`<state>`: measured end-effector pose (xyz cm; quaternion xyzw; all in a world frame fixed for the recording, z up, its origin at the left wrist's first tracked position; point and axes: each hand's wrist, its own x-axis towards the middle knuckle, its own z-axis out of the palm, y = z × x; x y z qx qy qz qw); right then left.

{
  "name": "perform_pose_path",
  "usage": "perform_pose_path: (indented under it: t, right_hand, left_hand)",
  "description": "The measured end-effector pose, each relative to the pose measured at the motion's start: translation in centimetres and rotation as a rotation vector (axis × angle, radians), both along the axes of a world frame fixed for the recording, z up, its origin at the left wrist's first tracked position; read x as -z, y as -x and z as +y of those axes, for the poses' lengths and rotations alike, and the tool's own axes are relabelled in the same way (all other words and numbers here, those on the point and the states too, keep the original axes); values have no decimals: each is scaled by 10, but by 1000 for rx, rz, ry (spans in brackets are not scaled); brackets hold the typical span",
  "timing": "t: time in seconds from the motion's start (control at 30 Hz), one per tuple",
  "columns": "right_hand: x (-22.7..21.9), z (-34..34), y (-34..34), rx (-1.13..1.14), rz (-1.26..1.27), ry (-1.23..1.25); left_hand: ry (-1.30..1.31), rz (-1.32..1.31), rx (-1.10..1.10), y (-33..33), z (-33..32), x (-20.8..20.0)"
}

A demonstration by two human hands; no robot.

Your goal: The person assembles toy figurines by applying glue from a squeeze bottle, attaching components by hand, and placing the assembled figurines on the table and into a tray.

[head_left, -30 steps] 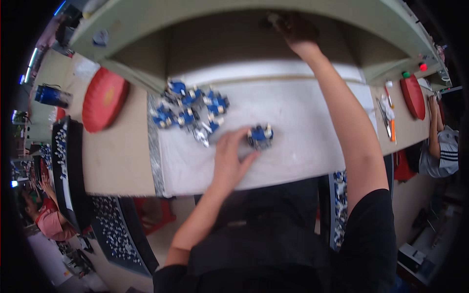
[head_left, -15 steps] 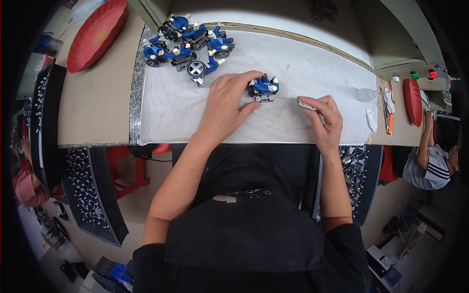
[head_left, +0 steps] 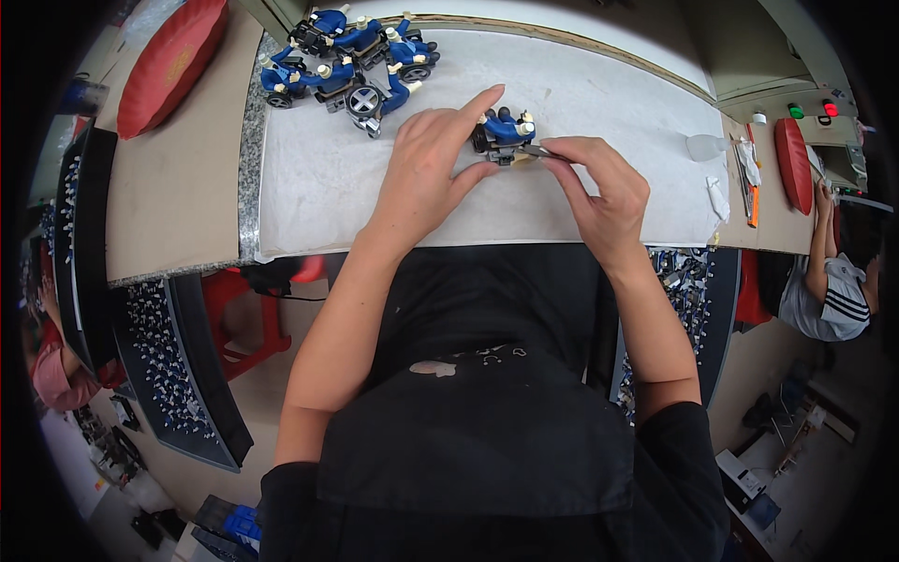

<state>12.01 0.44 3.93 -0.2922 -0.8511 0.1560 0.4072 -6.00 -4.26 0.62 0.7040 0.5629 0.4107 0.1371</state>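
A toy figure in blue with a cream head, seated on a dark wheeled base (head_left: pixel 508 129), stands on the white-covered table (head_left: pixel 599 103). My left hand (head_left: pixel 429 167) curls round its left side, the thumb at a grey part low on the base and the index finger stretched up past the toy. Whether the other fingers touch it is hidden. My right hand (head_left: pixel 604 192) pinches a thin grey piece (head_left: pixel 536 150) between thumb and index finger, its tip against the toy's right side. Several similar blue toy figures (head_left: pixel 351 75) stand in a group at the back left.
A red scalloped tray (head_left: pixel 173 70) lies far left, a second red tray (head_left: pixel 794 167) far right. A clear bottle (head_left: pixel 704 147) and an orange-handled tool (head_left: pixel 753 206) lie at right. Bins of small parts (head_left: pixel 169 375) flank me below. Co-workers sit at both sides.
My right hand has moved left and up, bringing the thin grey piece against the toy. My left index finger has lifted away from the toy's top. The view has shifted slightly.
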Motion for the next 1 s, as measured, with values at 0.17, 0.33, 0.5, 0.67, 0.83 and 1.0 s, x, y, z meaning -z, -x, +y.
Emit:
perform_pose_path:
  t: [0.17,0.33,0.5,0.67,0.83,1.0]
  right_hand:
    - [2,3,7,-38,-77,-138]
    - [5,3,11,-75,-95,-190]
    - [6,3,10,-79,-113,-211]
    - [6,2,12,-90,-118,-221]
    - [4,2,13,-94,-143,-298]
    - [6,3,17,-92,-180,-311]
  left_hand:
    - [-13,-13,-2,0,1,1]
    - [-27,-23,1,1,1,3]
    - [-58,-12,-3,0,1,7]
    - [-60,-9,-3,0,1,8]
    - [-68,-10,0,0,1,7]
    - [-55,-14,-8,3,5,9]
